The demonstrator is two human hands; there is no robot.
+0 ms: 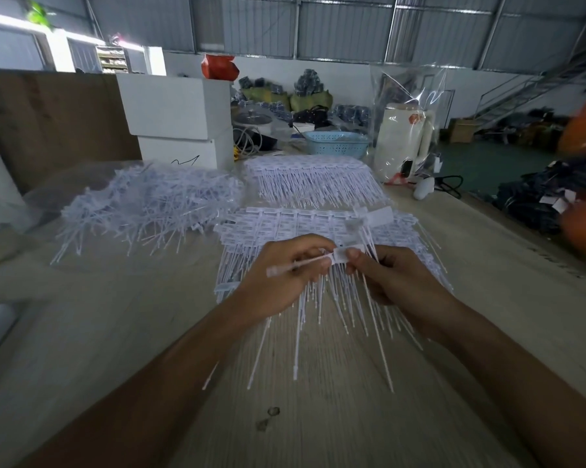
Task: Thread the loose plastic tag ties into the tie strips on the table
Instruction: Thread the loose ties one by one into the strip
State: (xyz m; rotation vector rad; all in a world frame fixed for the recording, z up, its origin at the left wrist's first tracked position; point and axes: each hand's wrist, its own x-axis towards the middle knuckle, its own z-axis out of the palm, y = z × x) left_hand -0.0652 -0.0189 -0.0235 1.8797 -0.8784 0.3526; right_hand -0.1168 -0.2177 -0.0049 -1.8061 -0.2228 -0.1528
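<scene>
Above the tie strips (318,228) at mid-bench, the left hand (278,275) pinches a loose tie (298,265) by its stem while right-hand (389,275) fingers clamp its flat head, seemingly light, springy and slippery, best held near the head.

Nothing legible is showing anywhere. The tie strips (305,228) lying in the middle of the table are carrying rows of small printed labels, but the print is blurring past reading. An orange mark is sitting on the white kettle (401,143) at the far right, and a black scribble on the white box (183,153) at the far left is spelling no word.
</scene>
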